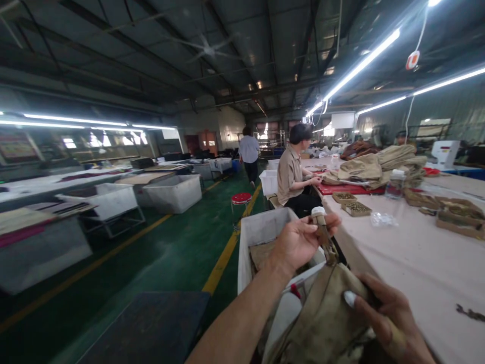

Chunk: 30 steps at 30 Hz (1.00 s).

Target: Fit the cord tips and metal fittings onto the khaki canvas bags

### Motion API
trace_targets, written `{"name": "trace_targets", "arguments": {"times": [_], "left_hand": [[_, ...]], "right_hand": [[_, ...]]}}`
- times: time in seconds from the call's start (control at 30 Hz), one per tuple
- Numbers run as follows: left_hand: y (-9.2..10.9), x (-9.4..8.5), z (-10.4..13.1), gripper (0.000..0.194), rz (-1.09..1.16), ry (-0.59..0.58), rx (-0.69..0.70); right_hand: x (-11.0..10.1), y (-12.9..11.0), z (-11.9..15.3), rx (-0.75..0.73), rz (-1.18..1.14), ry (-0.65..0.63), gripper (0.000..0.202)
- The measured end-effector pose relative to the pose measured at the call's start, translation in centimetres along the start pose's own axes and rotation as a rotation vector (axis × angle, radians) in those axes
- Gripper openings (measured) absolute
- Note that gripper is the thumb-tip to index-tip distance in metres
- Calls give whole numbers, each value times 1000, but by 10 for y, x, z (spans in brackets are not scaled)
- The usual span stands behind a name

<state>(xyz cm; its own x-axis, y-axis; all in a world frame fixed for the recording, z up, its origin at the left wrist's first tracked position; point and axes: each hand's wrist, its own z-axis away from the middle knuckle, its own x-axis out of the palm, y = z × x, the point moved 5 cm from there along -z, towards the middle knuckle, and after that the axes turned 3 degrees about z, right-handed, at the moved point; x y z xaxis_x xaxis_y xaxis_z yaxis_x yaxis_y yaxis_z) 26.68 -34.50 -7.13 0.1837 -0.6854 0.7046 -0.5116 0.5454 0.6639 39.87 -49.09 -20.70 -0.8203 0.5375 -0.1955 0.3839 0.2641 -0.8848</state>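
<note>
Head view: long pale table (pixel 417 253), green workshop floor (pixel 182 247).

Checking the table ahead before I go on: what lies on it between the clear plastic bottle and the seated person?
In the head view, two shallow trays of small dark parts sit between the bottle and the seated person, beside a red mat.

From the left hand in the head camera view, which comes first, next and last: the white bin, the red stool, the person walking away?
1. White bin: right beneath the left hand, beside the table.
2. Red stool: farther up the green floor, by the yellow line.
3. Walking person: far down the aisle, back turned.
</note>
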Motion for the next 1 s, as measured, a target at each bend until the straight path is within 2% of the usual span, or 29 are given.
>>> {"name": "trace_targets", "arguments": {"times": [0.1, 0.23, 0.4, 0.53, 0.67, 0.77, 0.83, 0.9, 1.0], "left_hand": [[0, 4, -2, 45, 122, -36, 10], [17, 26, -6, 34, 161, -89, 48], [32, 55, -22, 30, -17, -116, 98], [24, 68, -36, 35, -187, -116, 189], [7, 65, -43, 32, -306, -104, 260], [-3, 54, -48, 33, -308, -51, 270], [-6, 48, -52, 34, -303, -6, 266], [-5, 45, -55, 36, -307, 16, 259], [-1, 49, -57, 38, -336, 21, 219]], "right_hand": [[-10, 0, -1, 88, -65, -34, 49], [-25, -6, -20, 81, -217, -31, 47], [-37, -1, -56, 13, -430, -65, 42], [-39, 14, -61, -6, -504, -93, 42], [-49, 16, -52, 21, -409, 42, 49], [-54, -10, -57, -42, -317, 132, 53], [-45, -30, -69, -101, -310, 99, 56], [-31, -43, -82, -125, -296, 40, 51], [-15, -47, -94, -106, -262, 28, 37]]}}
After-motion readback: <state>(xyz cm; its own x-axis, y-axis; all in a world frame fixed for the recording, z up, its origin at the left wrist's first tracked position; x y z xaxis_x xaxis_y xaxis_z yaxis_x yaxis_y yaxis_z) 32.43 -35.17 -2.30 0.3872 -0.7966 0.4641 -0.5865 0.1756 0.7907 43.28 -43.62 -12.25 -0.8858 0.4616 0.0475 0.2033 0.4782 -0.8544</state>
